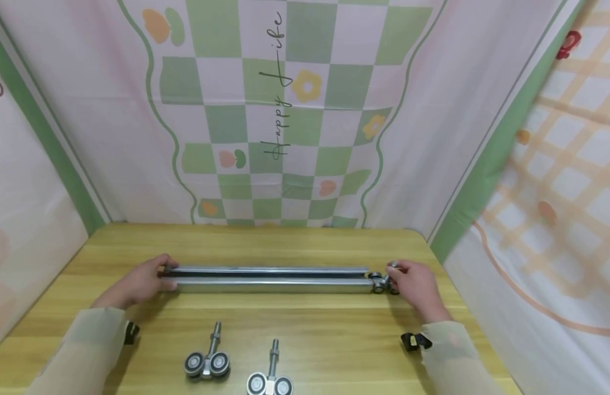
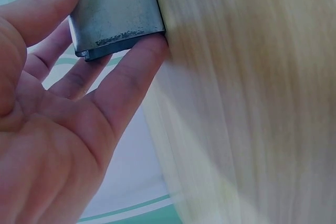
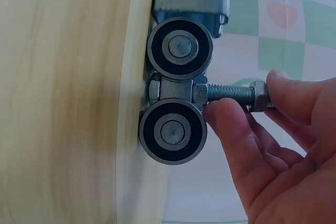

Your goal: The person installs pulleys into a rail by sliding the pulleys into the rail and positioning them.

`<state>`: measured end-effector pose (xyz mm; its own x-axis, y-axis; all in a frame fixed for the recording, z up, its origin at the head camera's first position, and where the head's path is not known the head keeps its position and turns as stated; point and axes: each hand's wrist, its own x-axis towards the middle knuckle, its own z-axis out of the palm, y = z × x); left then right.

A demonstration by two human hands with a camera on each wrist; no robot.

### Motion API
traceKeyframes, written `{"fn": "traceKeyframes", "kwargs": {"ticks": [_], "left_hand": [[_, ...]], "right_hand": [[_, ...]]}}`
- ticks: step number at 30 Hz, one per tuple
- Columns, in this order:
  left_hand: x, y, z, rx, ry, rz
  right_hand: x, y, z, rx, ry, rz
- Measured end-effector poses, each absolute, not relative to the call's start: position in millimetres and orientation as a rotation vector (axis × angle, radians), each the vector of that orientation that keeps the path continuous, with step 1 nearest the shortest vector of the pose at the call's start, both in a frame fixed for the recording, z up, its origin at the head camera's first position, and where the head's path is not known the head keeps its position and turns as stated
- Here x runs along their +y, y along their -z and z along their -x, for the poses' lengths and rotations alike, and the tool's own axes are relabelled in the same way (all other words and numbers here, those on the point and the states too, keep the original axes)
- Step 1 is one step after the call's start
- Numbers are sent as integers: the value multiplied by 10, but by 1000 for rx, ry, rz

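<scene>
The left hand (image 1: 139, 282) gripped the left end of the rail (image 1: 270, 286), which lay on the table (image 1: 329, 329). The right hand (image 1: 417, 285) pinched a roller (image 3: 176, 88) by its bolt (image 3: 230, 94) at the rail's right end. 2 other rollers (image 1: 208, 366) lay nearer the person.

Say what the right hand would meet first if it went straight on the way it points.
Likely the right end of the metal rail: the right hand points left toward it, pinching the bolt of a roller whose leading wheel is at that end. Whether wheel and rail touch is unclear.
</scene>
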<state>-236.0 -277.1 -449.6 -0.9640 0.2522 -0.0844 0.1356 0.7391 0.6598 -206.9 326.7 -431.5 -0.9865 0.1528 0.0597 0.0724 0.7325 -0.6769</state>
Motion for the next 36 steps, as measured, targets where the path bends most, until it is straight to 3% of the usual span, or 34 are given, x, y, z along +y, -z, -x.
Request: {"fn": "traceKeyframes", "kwargs": {"ticks": [36], "left_hand": [[-2748,4469,2352,2763,-1045,-301]], "right_hand": [[3133,4368,2163,-2790,-1235,120]]}}
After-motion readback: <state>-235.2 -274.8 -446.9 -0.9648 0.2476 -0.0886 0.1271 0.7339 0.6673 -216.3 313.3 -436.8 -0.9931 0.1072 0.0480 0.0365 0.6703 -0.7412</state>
